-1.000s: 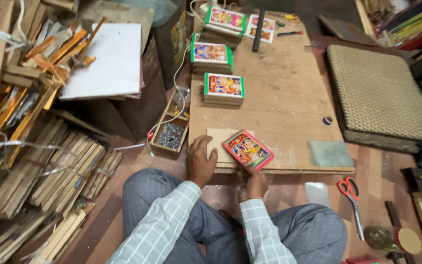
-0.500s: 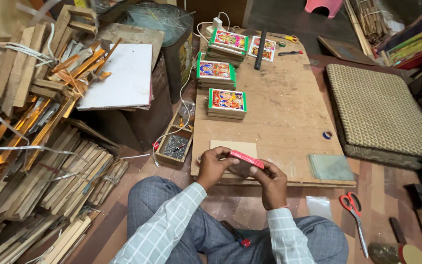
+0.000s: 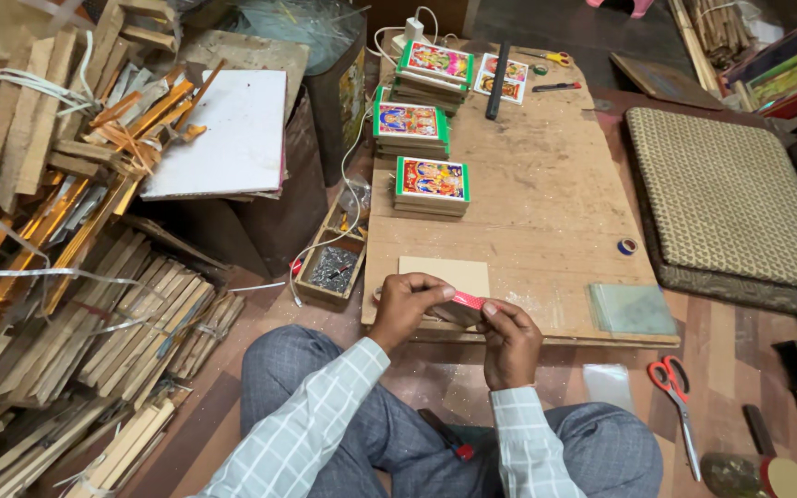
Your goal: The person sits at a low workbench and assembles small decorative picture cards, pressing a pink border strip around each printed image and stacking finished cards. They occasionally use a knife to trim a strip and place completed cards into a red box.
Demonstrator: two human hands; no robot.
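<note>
Above the board's near edge (image 3: pixel 546 334), both hands' fingers (image 3: pixel 435 293) apparently pinching red-edged frame (image 3: pixel 465 301).

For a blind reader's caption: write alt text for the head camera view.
A seated person's left hand and right hand hold a small red-edged picture frame edge-on at the near edge of a low wooden board. Three stacks of green-edged framed pictures stand on the board's left side. Wooden strips pile up at left; red scissors lie at right.
</note>
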